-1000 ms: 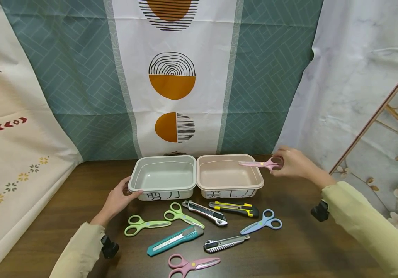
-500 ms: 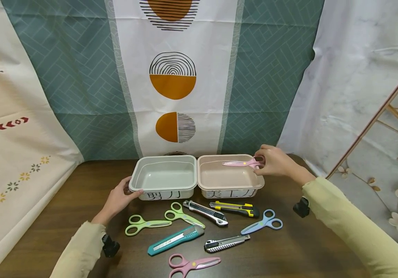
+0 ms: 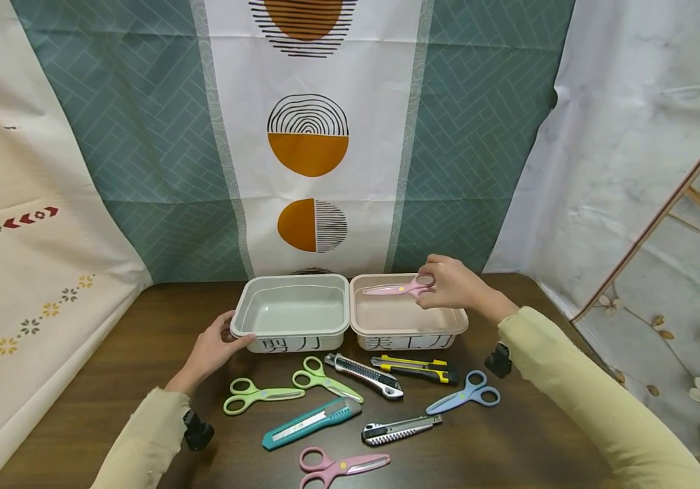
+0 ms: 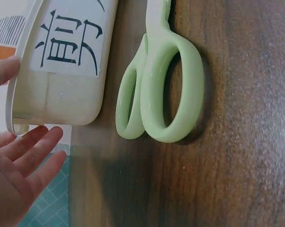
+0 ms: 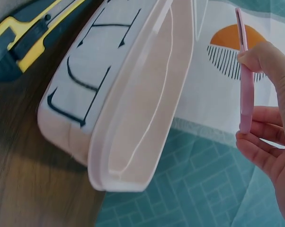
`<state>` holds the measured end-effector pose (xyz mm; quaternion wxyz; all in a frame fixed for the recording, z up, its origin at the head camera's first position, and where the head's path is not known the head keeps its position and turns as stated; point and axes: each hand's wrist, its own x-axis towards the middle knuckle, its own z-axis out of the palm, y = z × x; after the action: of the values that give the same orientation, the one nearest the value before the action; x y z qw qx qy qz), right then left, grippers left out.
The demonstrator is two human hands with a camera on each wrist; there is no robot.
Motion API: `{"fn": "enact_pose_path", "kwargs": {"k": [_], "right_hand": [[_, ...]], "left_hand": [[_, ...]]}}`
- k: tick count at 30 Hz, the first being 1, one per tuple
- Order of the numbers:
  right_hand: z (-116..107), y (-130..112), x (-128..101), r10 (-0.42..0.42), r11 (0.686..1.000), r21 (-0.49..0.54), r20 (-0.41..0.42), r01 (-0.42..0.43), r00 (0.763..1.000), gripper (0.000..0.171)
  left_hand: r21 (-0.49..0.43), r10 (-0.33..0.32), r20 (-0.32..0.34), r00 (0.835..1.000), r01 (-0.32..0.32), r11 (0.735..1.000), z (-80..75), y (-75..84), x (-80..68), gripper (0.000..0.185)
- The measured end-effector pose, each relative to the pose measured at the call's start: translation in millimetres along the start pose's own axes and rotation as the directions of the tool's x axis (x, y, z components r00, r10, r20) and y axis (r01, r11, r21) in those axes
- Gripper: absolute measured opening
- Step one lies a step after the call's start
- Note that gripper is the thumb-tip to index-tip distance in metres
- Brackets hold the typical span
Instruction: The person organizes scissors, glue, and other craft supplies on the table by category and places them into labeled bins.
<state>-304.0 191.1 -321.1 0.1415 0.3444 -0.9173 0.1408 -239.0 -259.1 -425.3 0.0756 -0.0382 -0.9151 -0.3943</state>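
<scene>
My right hand (image 3: pixel 450 282) pinches a pair of pink scissors (image 3: pixel 393 290) by the handle loops, blades pointing left. These scissors are above the beige plastic bin (image 3: pixel 408 331), over its back part in the head view. On edge in the right wrist view, the pink scissors (image 5: pixel 247 90) sit between thumb and fingers. My left hand (image 3: pixel 209 350) holds the front left corner of the pale green bin (image 3: pixel 291 333). In the left wrist view the thumb lies on its rim and the fingers spread along its end. Green scissors (image 4: pixel 173 94) lie close by there.
On the wooden table (image 3: pixel 111 387) before the bins lie green scissors (image 3: pixel 258 394), blue scissors (image 3: pixel 466 394), other pink scissors (image 3: pixel 331 467), a teal box cutter (image 3: pixel 310 422), a yellow-black one (image 3: pixel 414 367) and silver ones (image 3: pixel 365 373). Both bins carry paper labels. A curtain (image 3: pixel 142 136) hangs behind.
My right hand has carried the pink scissors leftward, from the beige bin's right edge to over its interior. The left hand keeps its hold on the pale green bin.
</scene>
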Motion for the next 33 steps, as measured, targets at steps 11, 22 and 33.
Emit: {"fn": "enact_pose_path", "kwargs": {"k": [11, 22, 33], "right_hand": [[13.4, -19.2, 16.4, 0.018, 0.999, 0.049, 0.023, -0.019, 1.000, 0.035], [29.5, -38.6, 34.8, -0.065, 0.996, 0.060, -0.001, 0.065, 0.998, 0.029], [42.4, -54.3, 52.1, -0.133, 0.989, 0.058, -0.050, 0.136, 0.990, 0.030]], "left_hand": [[-0.025, -0.010, 0.004, 1.000, 0.010, 1.000, 0.7, -1.4, 1.1, 0.076], [-0.038, 0.000, 0.009, 1.000, 0.001, 0.999, 2.0, -3.1, 1.7, 0.075], [-0.053, 0.003, 0.006, 1.000, -0.003, 0.999, 0.9, 0.1, 0.9, 0.073]]}}
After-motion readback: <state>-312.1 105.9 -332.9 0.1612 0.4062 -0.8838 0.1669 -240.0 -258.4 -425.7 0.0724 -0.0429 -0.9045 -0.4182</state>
